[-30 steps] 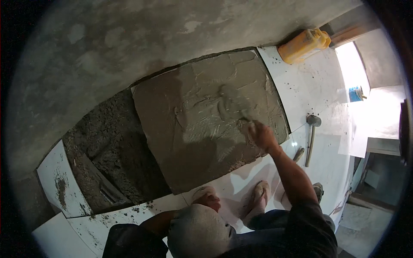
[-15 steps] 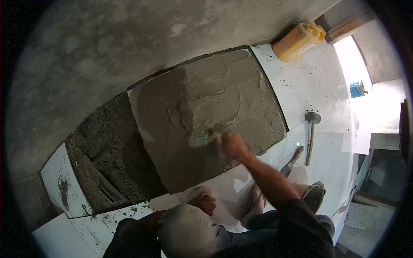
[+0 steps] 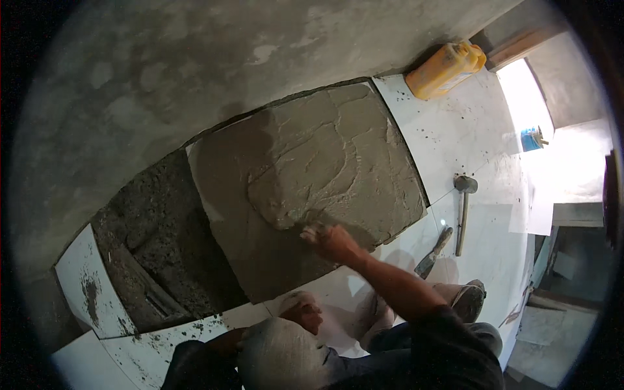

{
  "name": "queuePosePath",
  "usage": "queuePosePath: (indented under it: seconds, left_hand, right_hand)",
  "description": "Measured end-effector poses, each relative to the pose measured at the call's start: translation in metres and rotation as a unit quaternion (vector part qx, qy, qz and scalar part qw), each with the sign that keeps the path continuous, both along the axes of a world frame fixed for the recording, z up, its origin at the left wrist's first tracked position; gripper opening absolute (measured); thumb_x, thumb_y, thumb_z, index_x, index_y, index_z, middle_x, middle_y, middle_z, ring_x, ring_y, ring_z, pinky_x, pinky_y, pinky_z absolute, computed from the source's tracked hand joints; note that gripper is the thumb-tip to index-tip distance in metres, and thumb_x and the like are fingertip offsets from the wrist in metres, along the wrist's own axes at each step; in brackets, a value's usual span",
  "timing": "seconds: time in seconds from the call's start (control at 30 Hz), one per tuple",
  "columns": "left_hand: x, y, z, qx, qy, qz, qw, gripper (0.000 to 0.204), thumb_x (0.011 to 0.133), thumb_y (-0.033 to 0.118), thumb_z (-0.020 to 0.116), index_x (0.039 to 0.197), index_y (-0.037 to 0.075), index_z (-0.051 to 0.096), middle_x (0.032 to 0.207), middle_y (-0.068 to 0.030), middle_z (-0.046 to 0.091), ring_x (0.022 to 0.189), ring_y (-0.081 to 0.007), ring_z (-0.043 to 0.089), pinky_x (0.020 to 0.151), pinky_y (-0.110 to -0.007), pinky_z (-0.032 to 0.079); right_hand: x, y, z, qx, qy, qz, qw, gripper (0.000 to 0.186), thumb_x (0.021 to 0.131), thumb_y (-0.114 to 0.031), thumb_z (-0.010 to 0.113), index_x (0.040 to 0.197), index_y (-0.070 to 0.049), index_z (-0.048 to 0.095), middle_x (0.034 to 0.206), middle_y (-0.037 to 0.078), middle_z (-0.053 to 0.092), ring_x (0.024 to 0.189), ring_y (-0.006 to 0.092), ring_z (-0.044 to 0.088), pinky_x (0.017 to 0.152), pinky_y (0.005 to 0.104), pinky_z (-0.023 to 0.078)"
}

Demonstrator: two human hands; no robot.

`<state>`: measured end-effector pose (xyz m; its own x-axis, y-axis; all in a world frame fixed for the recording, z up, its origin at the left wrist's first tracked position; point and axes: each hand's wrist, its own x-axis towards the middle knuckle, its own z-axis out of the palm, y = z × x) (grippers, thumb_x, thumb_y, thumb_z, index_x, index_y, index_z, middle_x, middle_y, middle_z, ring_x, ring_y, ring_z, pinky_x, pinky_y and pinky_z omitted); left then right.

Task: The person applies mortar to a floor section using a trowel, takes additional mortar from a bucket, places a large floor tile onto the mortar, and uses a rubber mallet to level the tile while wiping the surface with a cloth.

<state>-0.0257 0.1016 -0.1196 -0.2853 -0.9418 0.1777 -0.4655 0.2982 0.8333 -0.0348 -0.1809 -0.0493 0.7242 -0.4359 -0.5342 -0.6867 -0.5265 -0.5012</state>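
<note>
Wet grey mortar covers a large square tile (image 3: pixel 205 195), spread in ridges and swirls. My right hand (image 3: pixel 335 244) reaches over its near part, closed round the handle of a trowel (image 3: pixel 296 216). The trowel's blade lies low against the mortar and is blurred, its outline hard to make out. Beside my knee, just off the tile's near edge, my left hand (image 3: pixel 307 315) rests with its fingers curled in; I see nothing held in it.
Rough dark mortar bed (image 3: pixel 159 208) lies left of the tile, with a long flat tool (image 3: pixel 153 286) on it. White floor tiles (image 3: pixel 481 136) surround it. Right are a mallet (image 3: pixel 463 214), a flat-bladed tool (image 3: pixel 434 253), a yellow jerrycan (image 3: pixel 445 70) and a blue can (image 3: pixel 532 139). A concrete wall (image 3: pixel 149 78) stands behind.
My right hand has drawn the trowel nearer and slightly left, leaving a fresh curved ridge in the mortar. My left hand stays by the knee. The whole view has shifted slightly.
</note>
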Motion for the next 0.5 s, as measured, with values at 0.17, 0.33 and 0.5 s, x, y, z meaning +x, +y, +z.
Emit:
queuePosePath:
  seconds: [0.17,0.33,0.5]
  left_hand:
    - [0.002,0.000,0.003,-0.002,0.015,0.003,1.000,0.015,0.081,0.024,0.056,0.088,0.013,0.063,0.097,-0.0050,0.062,0.107,-0.0208,0.053,0.095,-0.044,0.036]
    - [0.004,-0.005,0.006,-0.004,0.028,0.010,1.000,0.014,0.081,0.024,0.056,0.086,0.013,0.063,0.096,-0.0047,0.062,0.107,-0.0203,0.054,0.094,-0.043,0.036]
    - [0.010,-0.010,0.009,-0.006,0.039,0.011,0.999,0.013,0.080,0.023,0.056,0.085,0.013,0.062,0.094,-0.0044,0.062,0.106,-0.0198,0.054,0.094,-0.043,0.036]
  right_hand:
    - [0.009,-0.113,0.013,-0.132,0.048,0.032,0.990,0.040,0.090,-0.032,0.051,0.116,-0.001,0.051,0.092,0.021,0.064,0.083,0.0336,0.064,0.067,0.0431,0.052]
    - [0.022,-0.207,0.023,-0.216,0.017,-0.097,0.971,0.046,0.091,-0.038,0.046,0.121,-0.004,0.051,0.102,0.025,0.061,0.098,0.0387,0.058,0.085,0.0452,0.046]
    - [0.044,-0.238,0.010,-0.110,0.017,-0.204,0.973,0.050,0.092,-0.041,0.040,0.123,-0.002,0.050,0.113,0.025,0.057,0.104,0.0392,0.055,0.090,0.0438,0.044]
